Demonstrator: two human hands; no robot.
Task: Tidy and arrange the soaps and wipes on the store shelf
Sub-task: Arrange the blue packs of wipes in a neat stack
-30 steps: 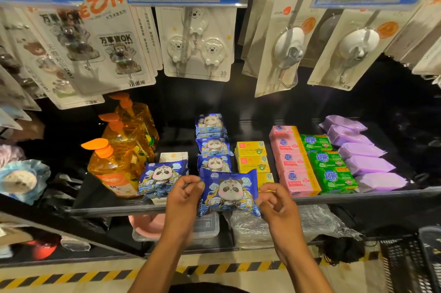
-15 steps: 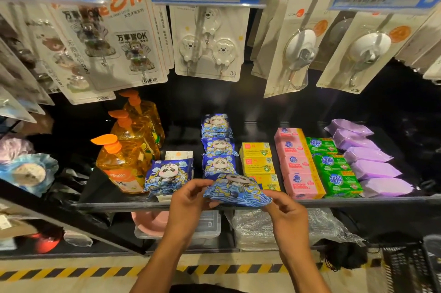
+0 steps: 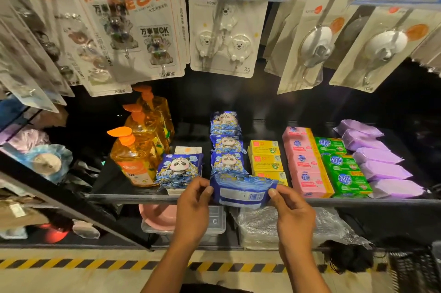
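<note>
Holding a blue wipes pack point(image 3: 241, 191) at lower centre, barcode side up.
Pinching its left end between thumb and curled fingers of the left hand point(image 3: 193, 209), its right end likewise with the right hand point(image 3: 293, 216); poised at the shelf point(image 3: 119, 196) front edge, just ahead of panda packs point(image 3: 226, 145) running back to mid-frame, yellow soap boxes point(image 3: 265, 159) alongside on the right.

wipes pack point(image 3: 242, 193) — at shelf point(image 3: 133, 196) front edge | 3 wipes packs point(image 3: 226, 143) behind it | soap boxes point(image 3: 265, 161) right
</note>
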